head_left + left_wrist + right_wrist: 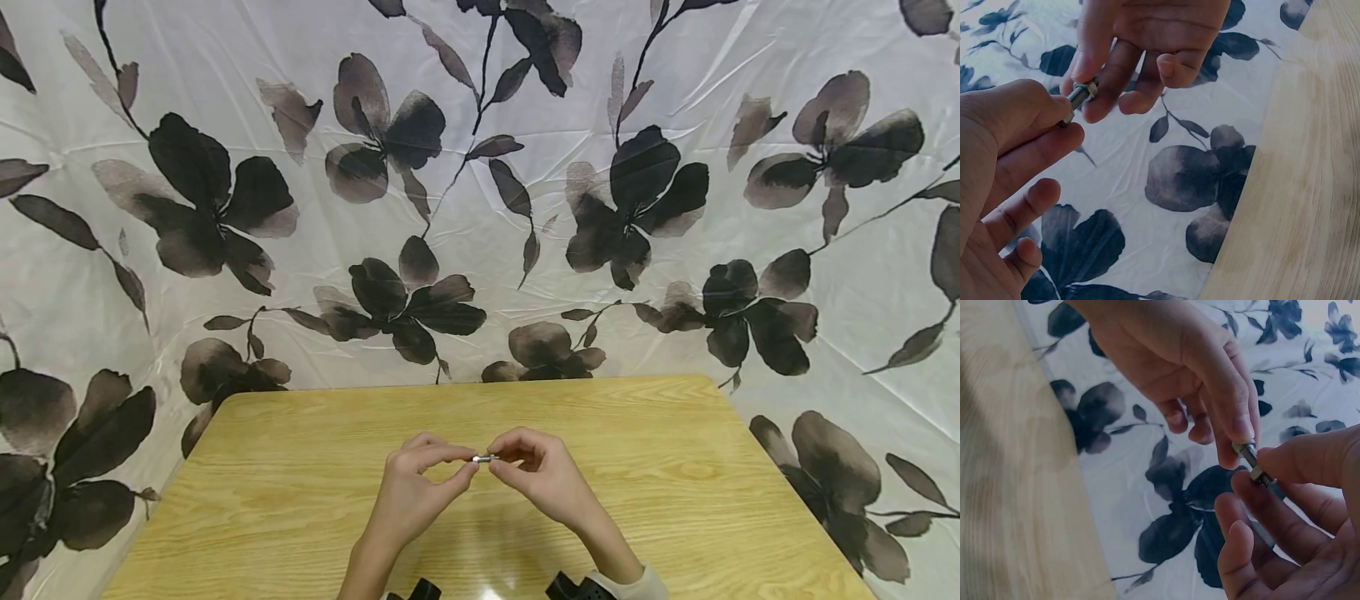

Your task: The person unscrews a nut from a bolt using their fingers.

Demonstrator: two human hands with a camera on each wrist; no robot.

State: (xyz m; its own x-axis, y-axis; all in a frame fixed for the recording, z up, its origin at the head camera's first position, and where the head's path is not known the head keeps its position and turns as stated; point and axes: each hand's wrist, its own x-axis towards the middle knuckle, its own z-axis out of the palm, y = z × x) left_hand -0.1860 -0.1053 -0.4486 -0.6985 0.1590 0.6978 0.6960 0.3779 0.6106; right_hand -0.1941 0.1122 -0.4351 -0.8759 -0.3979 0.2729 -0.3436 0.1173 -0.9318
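Note:
A small silver bolt (pixel 484 458) is held level between the two hands above the wooden table (pixel 300 500). My left hand (pixel 412 487) pinches one end of it between thumb and forefinger. At the other end, my right hand (pixel 546 477) pinches with thumb and fingertips. In the left wrist view the threaded shank of the bolt (pixel 1077 96) shows between the fingertips. A nut (pixel 1259 474) sits on the thread by the right fingertips in the right wrist view. The fingertips cover both ends in part.
A white cloth (pixel 525 208) with dark flowers hangs behind the table and beside it. Black wrist straps or mounts (pixel 577 587) show at the lower edge of the head view, with a light sleeve (pixel 637 583) at the right wrist.

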